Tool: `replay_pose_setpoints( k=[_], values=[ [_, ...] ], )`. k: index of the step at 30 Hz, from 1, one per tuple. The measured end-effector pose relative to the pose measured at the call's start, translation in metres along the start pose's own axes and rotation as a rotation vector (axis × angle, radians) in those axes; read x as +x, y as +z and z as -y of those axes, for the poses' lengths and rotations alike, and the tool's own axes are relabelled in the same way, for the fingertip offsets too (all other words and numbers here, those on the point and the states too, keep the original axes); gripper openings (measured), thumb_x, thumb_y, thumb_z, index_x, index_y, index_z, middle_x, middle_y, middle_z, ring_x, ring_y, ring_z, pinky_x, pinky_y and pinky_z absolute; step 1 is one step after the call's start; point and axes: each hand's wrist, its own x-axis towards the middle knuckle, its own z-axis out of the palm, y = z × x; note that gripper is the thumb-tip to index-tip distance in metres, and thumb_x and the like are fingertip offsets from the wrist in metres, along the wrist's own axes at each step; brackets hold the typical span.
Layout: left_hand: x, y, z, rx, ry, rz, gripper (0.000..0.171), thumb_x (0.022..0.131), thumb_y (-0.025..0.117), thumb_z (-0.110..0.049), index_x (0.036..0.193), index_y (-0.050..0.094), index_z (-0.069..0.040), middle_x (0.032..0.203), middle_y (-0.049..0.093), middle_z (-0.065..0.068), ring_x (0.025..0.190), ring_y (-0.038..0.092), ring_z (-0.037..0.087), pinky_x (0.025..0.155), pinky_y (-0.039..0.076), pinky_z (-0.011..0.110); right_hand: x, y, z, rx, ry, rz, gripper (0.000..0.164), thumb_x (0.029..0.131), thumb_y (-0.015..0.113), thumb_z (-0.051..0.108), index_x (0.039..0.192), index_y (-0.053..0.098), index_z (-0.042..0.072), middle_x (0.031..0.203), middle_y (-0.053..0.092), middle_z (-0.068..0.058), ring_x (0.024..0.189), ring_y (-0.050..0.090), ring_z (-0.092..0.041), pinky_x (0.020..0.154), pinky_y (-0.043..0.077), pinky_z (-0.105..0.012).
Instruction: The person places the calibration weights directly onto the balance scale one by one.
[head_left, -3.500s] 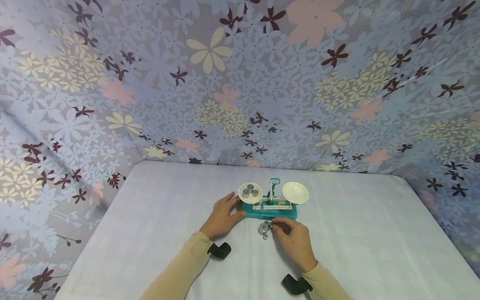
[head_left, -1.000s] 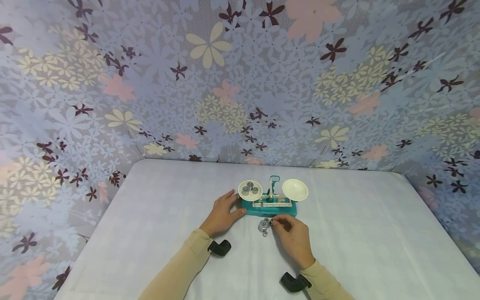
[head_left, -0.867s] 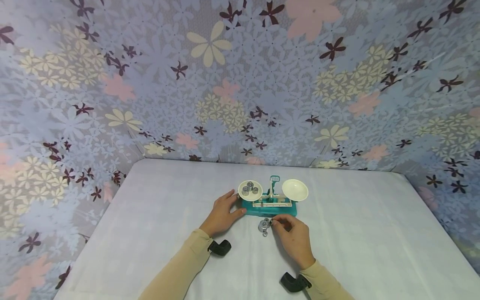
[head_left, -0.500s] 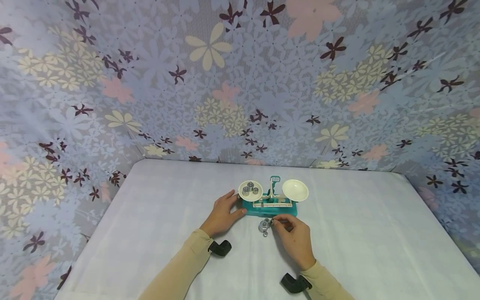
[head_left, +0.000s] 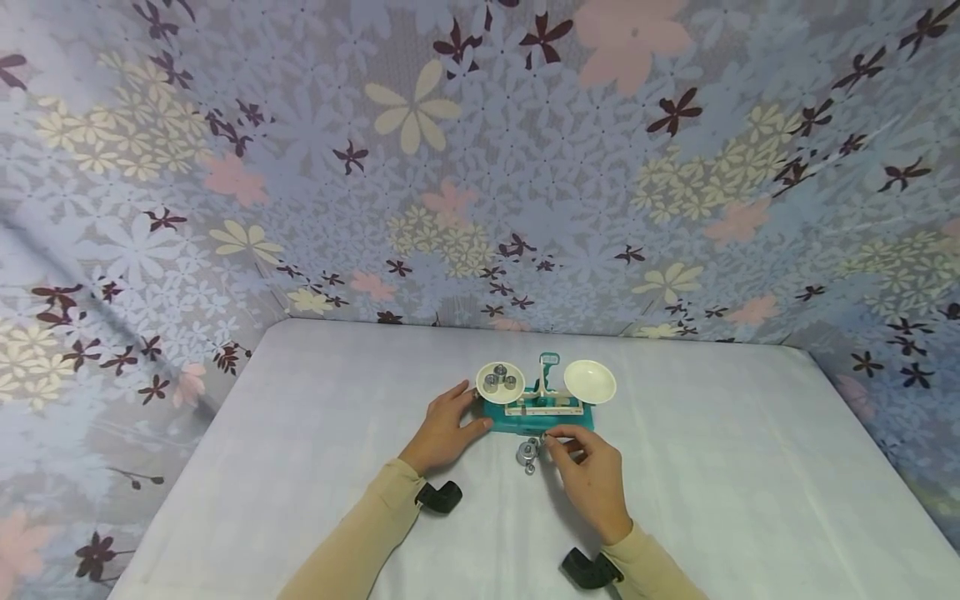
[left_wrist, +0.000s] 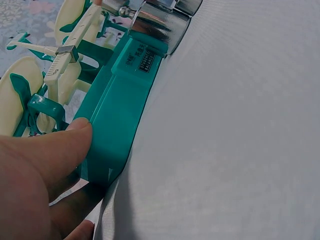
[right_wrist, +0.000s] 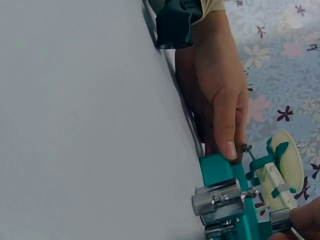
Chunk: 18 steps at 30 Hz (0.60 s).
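Observation:
A green balance scale with two cream pans stands on the white-covered table. My left hand grips its left end; in the left wrist view the thumb lies on the green base. The left pan bears several metal weights, while the right pan holds nothing. In front of the base my right hand pinches a small metal weight, seen at the lower edge of the right wrist view. Just left of those fingers sits a larger cylindrical weight with smaller ones around it.
A floral-patterned wall covering rises behind the table and along both sides. Black wrist mounts sit on both forearms. A slider rides on the scale's graduated beam.
My right fingers have moved slightly up with the pinched small weight, away from the weights on the table. The left hand keeps its grip on the scale, and the pans' load is unchanged.

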Motion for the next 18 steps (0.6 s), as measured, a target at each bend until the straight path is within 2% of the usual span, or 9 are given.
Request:
replay_pose_setpoints(
  k=[12, 18],
  values=[
    [0.0039, 0.0016, 0.0067, -0.005, 0.023, -0.008, 0.06, 0.1, 0.063, -0.034, 0.15, 0.047, -0.004, 0.159, 0.033, 0.021, 0.147, 0.026, 0.042, 0.118, 0.022, 0.061, 0.0033, 0.0018, 0.0063, 0.028, -0.073, -0.031, 0.01, 0.087, 0.077, 0.003, 0.093, 0.076, 0.01, 0.08, 0.071, 0.002, 0.065, 0.061, -0.01, 0.056, 0.051, -0.023],
    [0.006, 0.0037, 0.0097, 0.027, 0.061, -0.019, 0.06, 0.1, 0.063, -0.034, 0.149, 0.047, -0.003, 0.156, 0.039, 0.021, 0.148, 0.027, 0.038, 0.119, 0.02, 0.06, 0.0061, 0.0035, 0.0107, 0.059, -0.14, -0.041, 0.011, 0.086, 0.078, 0.002, 0.094, 0.076, 0.01, 0.079, 0.071, 0.001, 0.063, 0.06, -0.009, 0.056, 0.051, -0.023]
  ],
)
